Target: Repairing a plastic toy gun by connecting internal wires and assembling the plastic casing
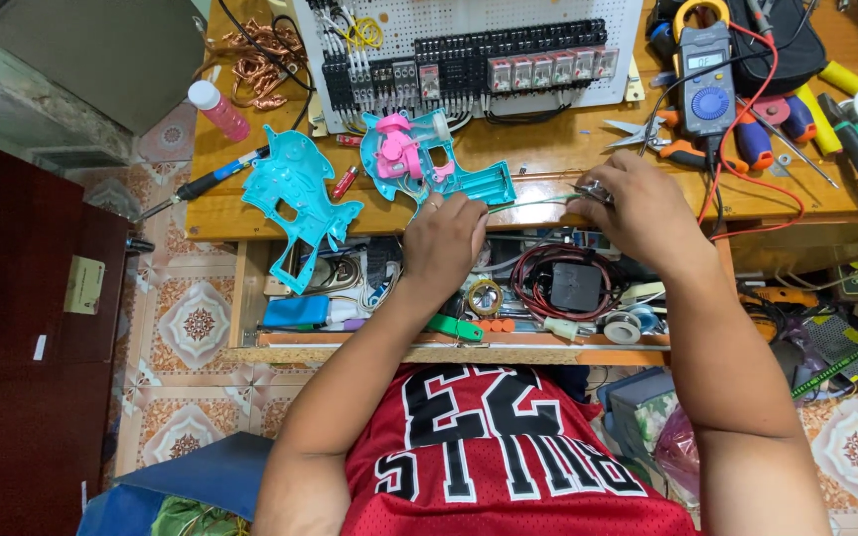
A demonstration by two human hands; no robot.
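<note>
Head view, looking straight down. At centre of frame, left hand (446, 241) curled at the front edge of the wooden tabletop (548, 159), fingertips pinched shut on the lower rim of an opened turquoise toy gun half (439, 159) with pink inner parts, lying flat just above the knuckles. A ring visible on one finger. To the right of centre, right hand (643, 203) closed in a fist-like grip on a small metallic part (593, 191), mostly hidden under the fingers; exact kind impossible to tell. Thin wires (533, 201) stretched level between the two hands, running from the toy half toward the small part.

Left of the toy half, the matching turquoise shell (300, 203), apart from both hands, hanging partly over the tabletop edge. Further left, a blue-handled soldering iron (206, 184) and a pink bottle (218, 109). Upper centre, a white perforated panel (479, 50) carrying rows of black terminal blocks and relays. Upper right, a clamp meter (707, 79) with red leads (762, 149) trailing down past the right wrist; screwdrivers and pliers beyond it. Below the hands, an open drawer (350, 342) crammed with coiled wire, tape rolls and small parts. Bottom of frame, a red jersey.
</note>
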